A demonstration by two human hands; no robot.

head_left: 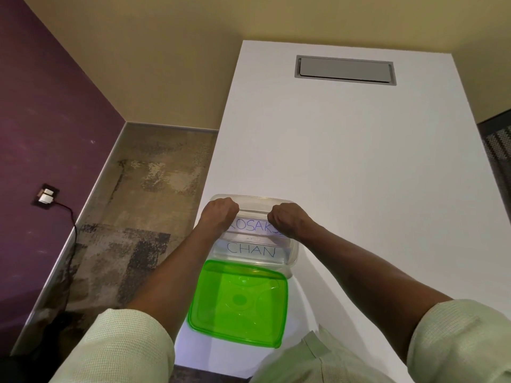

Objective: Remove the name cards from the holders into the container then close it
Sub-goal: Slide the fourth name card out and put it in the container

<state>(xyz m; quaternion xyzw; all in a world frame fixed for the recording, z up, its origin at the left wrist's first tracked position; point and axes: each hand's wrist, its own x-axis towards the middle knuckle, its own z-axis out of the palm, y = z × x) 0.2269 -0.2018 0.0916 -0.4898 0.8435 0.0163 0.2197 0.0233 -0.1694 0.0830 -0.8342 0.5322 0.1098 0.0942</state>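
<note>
A clear plastic container stands on the white table close to me. Over it, my left hand and my right hand grip the two upper corners of a clear name card holder, knuckles up and fingertips hidden. Between the hands shows its white card lettered "KOSAKS". Below that, a second white card lettered "CHAN" is seen through the clear plastic; I cannot tell whether it lies in the container. The green lid lies just in front of the container, its far edge touching the near rim.
A grey cable hatch is set into the table's far end. The table's left edge runs just beside the container, with patterned carpet below. A wall socket with a plugged cable sits on the purple wall at left.
</note>
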